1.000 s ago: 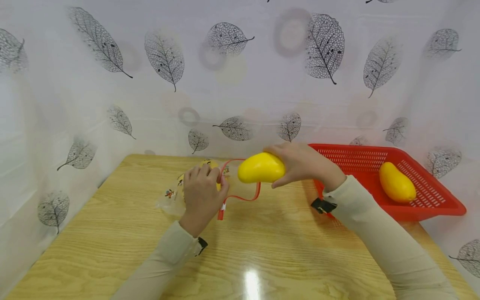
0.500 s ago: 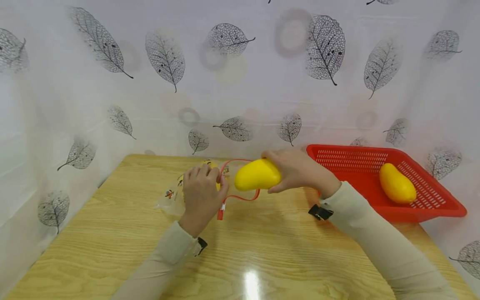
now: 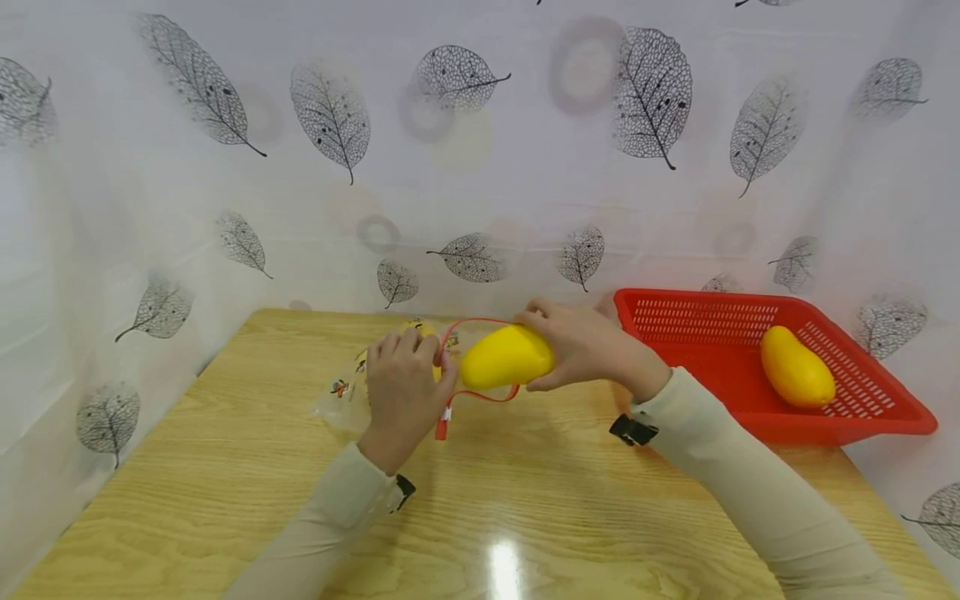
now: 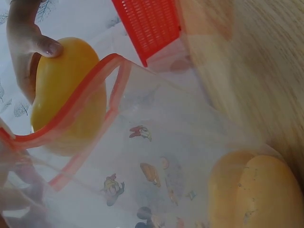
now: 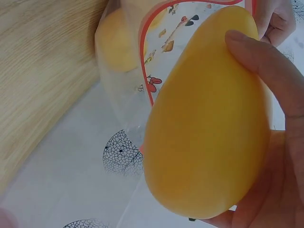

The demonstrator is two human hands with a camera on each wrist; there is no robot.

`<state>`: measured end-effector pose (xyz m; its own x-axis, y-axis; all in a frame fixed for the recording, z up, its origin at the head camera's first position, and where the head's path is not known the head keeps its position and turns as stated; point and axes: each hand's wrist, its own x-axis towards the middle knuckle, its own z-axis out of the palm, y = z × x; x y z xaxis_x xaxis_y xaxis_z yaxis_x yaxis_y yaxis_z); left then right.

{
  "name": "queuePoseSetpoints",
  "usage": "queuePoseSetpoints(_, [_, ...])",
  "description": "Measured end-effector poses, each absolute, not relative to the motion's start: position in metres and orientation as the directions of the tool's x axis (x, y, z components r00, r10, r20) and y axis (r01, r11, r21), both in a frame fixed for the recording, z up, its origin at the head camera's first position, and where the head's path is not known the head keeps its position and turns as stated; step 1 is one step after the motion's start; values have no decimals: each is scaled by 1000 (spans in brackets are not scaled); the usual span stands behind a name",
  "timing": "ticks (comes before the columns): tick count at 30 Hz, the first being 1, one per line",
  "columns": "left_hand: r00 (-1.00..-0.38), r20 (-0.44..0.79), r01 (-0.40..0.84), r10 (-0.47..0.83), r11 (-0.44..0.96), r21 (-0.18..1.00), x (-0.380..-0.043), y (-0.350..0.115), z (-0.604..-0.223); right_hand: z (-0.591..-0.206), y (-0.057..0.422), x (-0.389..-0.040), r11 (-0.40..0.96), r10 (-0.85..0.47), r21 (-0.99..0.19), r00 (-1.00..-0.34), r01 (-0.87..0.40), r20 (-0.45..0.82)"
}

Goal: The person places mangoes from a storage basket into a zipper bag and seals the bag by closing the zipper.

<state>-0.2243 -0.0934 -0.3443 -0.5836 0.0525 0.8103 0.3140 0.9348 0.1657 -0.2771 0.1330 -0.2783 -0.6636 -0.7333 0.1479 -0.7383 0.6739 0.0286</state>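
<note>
At the mouth of the clear bag (image 4: 156,114), our right grip (image 3: 588,346) holds the mango (image 3: 504,357), probably firm, light and slick, best cupped round its middle, while our left grip (image 3: 405,387) pinches the red rim (image 4: 90,80).

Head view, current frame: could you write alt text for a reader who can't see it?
The right hand holds a yellow mango-shaped fruit at the red-rimmed mouth of a clear printed bag, which the left hand pinches at its edge above a wood-grain table. To the right, a red basket holds a second yellow fruit.
</note>
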Motion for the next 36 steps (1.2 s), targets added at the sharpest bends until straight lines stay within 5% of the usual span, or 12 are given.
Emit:
queuePoseSetpoints(18, [-590, 805, 312, 62, 937, 156, -225, -93, -345, -288, 126, -276, 632, -755, 36, -605, -774, 253])
queuePoseSetpoints(36, [-590, 807, 296, 42, 940, 168, -224, -91, -343, -290, 119, -273, 618, -770, -6, -607, -786, 197])
